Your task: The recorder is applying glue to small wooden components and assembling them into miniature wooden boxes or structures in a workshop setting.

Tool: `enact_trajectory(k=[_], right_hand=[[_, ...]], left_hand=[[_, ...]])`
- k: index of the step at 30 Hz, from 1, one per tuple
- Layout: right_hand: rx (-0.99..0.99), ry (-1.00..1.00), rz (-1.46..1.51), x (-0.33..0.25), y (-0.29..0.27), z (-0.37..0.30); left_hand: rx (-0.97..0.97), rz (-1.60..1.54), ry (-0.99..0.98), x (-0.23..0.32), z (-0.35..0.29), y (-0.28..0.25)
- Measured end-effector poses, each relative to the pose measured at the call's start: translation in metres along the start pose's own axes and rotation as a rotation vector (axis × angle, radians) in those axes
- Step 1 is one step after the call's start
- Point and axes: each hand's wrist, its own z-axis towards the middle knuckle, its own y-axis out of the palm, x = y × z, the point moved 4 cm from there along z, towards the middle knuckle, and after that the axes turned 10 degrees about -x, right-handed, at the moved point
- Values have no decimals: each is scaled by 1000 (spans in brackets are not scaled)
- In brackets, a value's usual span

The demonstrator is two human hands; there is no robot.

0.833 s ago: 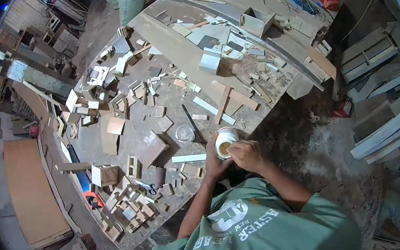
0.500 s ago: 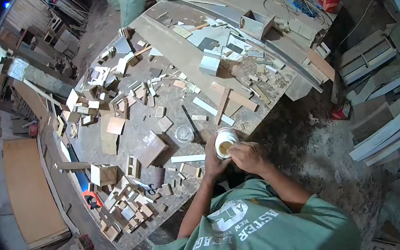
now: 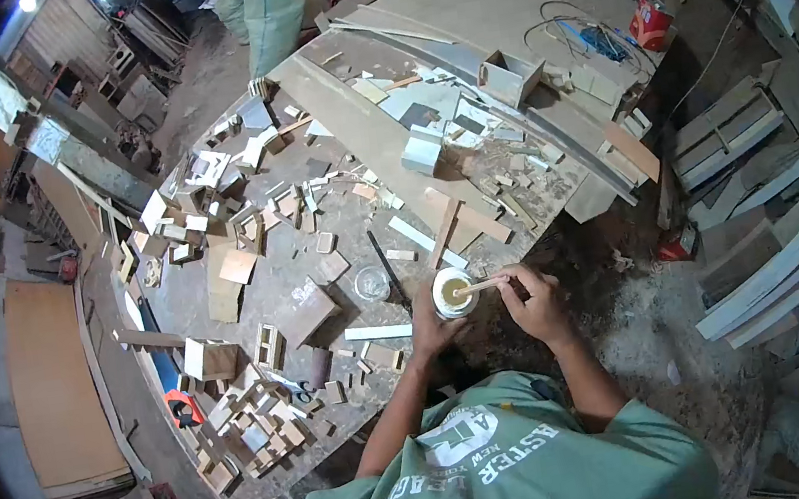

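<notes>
Close to the table's near edge, my left hand is wrapped round the side of a white jar with its top uncovered. Yellowish-tan stuff shows inside its mouth. To the right of it, my right hand pinches the end of a thin wooden stick, whose other end reaches over the jar's opening. Just left of the jar sits a clear round container on the table. A white strip lies beside my left wrist.
Wood offcuts and small blocks cover much of the worktable. Blue-handled scissors and an orange-handled saw lie at the left. A small open box and a red can stand farther back. Boards lean at the right.
My right hand has drawn back to the right from the jar's mouth, bringing the stick into sight. My left hand still holds the jar. The view has shifted slightly.
</notes>
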Motion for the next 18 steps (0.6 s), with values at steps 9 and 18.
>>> enact_trajectory(k=[9, 18], right_hand=[[160, -51, 53, -13, -19, 3], [98, -99, 79, -8, -5, 22]], left_hand=[[53, -26, -42, 5, 12, -5], [48, -14, -36, 8, 11, -13]])
